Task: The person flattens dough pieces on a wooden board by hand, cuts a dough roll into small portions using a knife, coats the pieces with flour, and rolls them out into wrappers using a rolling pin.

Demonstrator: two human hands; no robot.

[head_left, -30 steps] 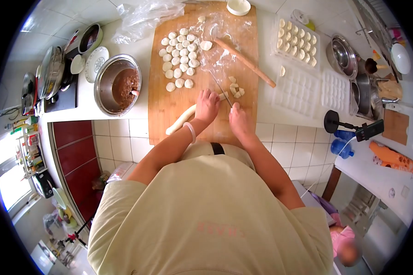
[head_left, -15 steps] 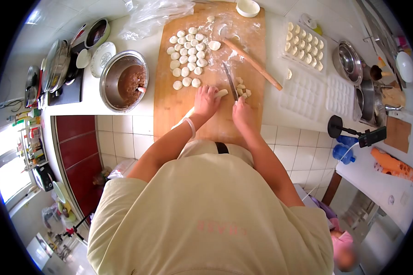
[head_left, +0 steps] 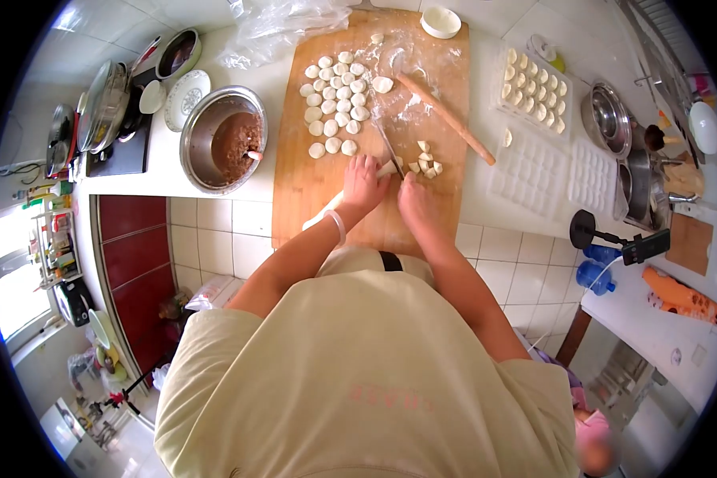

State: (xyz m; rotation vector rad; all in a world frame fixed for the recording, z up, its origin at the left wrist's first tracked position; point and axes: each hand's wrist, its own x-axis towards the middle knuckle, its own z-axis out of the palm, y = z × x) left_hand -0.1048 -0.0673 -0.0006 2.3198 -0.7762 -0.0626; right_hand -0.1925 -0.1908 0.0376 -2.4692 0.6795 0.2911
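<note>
My left hand (head_left: 364, 183) is closed on a pale dough rope (head_left: 387, 169), whose end sticks out past the fingers. The rope runs back under my left wrist, where it is partly hidden. In my right hand (head_left: 415, 199) is the handle of a knife (head_left: 389, 145). Its blade slants away from me and lies right at the rope's end. Several small cut dough pieces (head_left: 429, 166) sit to the right of the blade. Flattened dough rounds (head_left: 329, 107) stand grouped farther up the wooden board (head_left: 338, 171). A rolling pin (head_left: 448, 119) rests on the board's right side.
Left of the board stands a metal pot (head_left: 185, 147) with brownish filling and a spoon handle in it. On the right are a tray of shaped dumplings (head_left: 535, 92) and white moulded trays (head_left: 526, 175). A white bowl (head_left: 440, 22) sits at the board's far edge.
The knife has moved left, from beside the cut pieces to the rope's end. My right hand went with it, closer to my left hand. The view has shifted slightly.
</note>
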